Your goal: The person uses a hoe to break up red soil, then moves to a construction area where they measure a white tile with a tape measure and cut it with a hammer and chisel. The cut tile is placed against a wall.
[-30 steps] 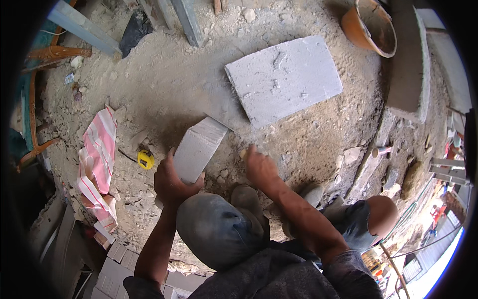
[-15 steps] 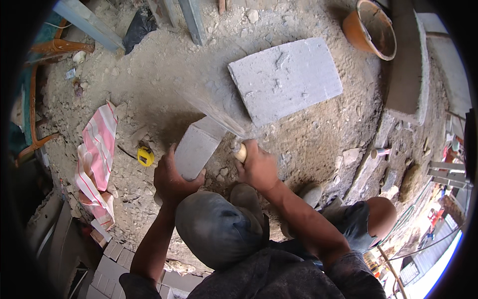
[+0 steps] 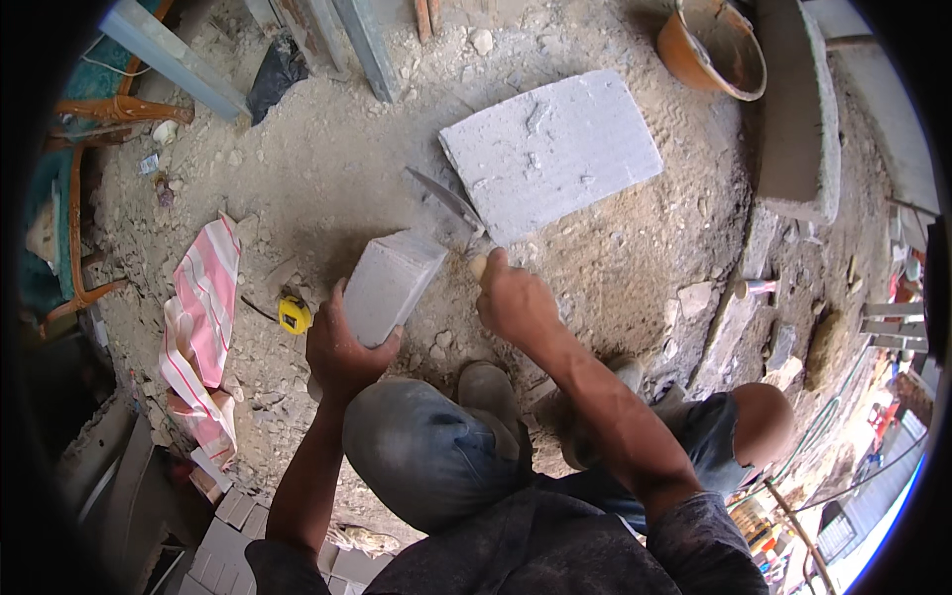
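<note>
My left hand (image 3: 342, 349) grips the near end of a small grey concrete block (image 3: 389, 288), thumb on one side and fingers on the other. The block is tilted, its cut-looking end facing up and right. My right hand (image 3: 523, 307) is closed around the pale handle of a trowel (image 3: 448, 197). Its pointed blade, seen nearly edge-on, stretches up and left past the far end of the block, apart from it. Just beyond the blade a large light-grey block slab (image 3: 555, 154) lies flat on the dirt, with crumbs on top.
A yellow tape measure (image 3: 294, 315) and a pink-and-white striped cloth (image 3: 206, 322) lie left of my left hand. An orange bucket (image 3: 684, 55) stands at the far right beside a long concrete piece (image 3: 799, 119). Metal posts (image 3: 177, 59) rise at the far left. Rubble covers the ground.
The trowel has swung away from the block's top, its blade now beyond the block's far end. My left hand has tilted the block, showing more of its end face. The view has shifted slightly.
</note>
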{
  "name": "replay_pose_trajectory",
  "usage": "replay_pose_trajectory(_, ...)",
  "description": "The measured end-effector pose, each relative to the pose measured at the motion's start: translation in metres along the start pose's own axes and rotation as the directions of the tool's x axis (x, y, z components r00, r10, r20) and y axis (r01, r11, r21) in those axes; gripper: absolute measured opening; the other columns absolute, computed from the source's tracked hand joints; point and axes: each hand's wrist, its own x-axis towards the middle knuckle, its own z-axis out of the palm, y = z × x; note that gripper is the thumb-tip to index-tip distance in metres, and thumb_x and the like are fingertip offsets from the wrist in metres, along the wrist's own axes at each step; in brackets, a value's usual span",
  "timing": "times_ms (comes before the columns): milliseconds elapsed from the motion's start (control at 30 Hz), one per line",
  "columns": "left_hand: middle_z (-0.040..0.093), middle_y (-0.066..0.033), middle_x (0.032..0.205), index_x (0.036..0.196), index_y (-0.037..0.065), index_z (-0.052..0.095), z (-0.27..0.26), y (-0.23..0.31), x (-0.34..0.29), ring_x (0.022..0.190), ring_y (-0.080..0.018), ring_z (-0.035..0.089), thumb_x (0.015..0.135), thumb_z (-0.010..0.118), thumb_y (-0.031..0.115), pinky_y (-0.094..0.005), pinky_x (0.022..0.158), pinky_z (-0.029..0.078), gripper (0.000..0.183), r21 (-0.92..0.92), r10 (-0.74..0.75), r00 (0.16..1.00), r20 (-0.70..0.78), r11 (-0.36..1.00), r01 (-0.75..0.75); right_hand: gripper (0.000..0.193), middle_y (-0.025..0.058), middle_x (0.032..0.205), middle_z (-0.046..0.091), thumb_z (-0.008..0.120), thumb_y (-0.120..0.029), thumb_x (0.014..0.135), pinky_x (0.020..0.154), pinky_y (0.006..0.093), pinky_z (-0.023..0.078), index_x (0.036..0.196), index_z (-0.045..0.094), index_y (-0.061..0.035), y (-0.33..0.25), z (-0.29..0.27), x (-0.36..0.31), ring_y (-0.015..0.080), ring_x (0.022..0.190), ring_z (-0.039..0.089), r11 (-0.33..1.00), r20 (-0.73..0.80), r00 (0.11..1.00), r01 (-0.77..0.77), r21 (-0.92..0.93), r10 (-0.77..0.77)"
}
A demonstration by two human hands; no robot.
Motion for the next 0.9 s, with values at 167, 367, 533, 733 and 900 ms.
replay_pose_trajectory(167,0.063,-0.0177,0.107,0.137,0.006,0.048,-0.003,0.000,0.003,0.094,-0.0379,0.065,0.059,0.086,0.033,-0.0483,0.081,0.053,0.090,0.017,-0.005,1.000,-0.019,1.000,0.006,0.035,0.0249,0.077,0.065,0.064,-0.010,0.085,0.065,0.0537,0.054,0.111,0.043,0.0026,-0.065,-0.062,-0.089,0.0451,0.072,0.067,0.910,-0.362,0.889,0.366,0.196,-0.280)
replay_pose_trajectory(367,0.063,-0.0174,0.108,0.137,0.007,0.048,0.001,-0.001,-0.005,0.095,-0.0377,0.065,0.061,0.085,0.035,-0.0485,0.082,0.053,0.090,0.049,-0.021,1.000,-0.002,0.999,0.021,0.042,0.0252,0.078,0.066,0.069,-0.015,0.083,0.067,0.0542,0.054,0.114,0.043,-0.0018,-0.039,0.000,-0.079,0.0455,0.074,0.068,0.986,-0.007,0.992,0.129,0.101,-0.129)
replay_pose_trajectory(533,0.063,-0.0176,0.110,0.138,0.007,0.047,0.005,-0.001,-0.005,0.097,-0.0381,0.064,0.061,0.086,0.037,-0.0488,0.085,0.052,0.092,0.024,-0.031,0.999,0.008,0.999,0.031,0.043,0.0241,0.080,0.067,0.071,-0.015,0.082,0.065,0.0537,0.055,0.112,0.043,-0.0018,-0.073,-0.033,-0.097,0.0447,0.072,0.068,0.970,-0.114,0.980,0.178,0.164,-0.161)
replay_pose_trajectory(733,0.062,-0.0186,0.115,0.139,0.007,0.045,0.000,0.004,0.006,0.101,-0.0386,0.063,0.063,0.085,0.037,-0.0488,0.087,0.051,0.092,-0.026,-0.035,0.999,0.026,0.999,0.035,0.048,0.0279,0.079,0.066,0.073,-0.014,0.082,0.067,0.0539,0.054,0.115,0.040,-0.0012,-0.067,-0.035,-0.073,0.0481,0.075,0.067,0.971,-0.203,0.970,0.172,0.169,-0.136)
replay_pose_trajectory(900,0.062,-0.0186,0.115,0.140,0.007,0.044,0.002,0.008,0.015,0.102,-0.0386,0.063,0.063,0.085,0.035,-0.0492,0.087,0.051,0.092,-0.002,0.008,1.000,0.015,1.000,-0.008,0.040,0.0280,0.081,0.067,0.069,-0.014,0.083,0.069,0.0538,0.055,0.112,0.046,-0.0001,-0.041,-0.003,-0.051,0.0449,0.075,0.069,0.993,-0.039,0.996,0.085,0.087,-0.082)
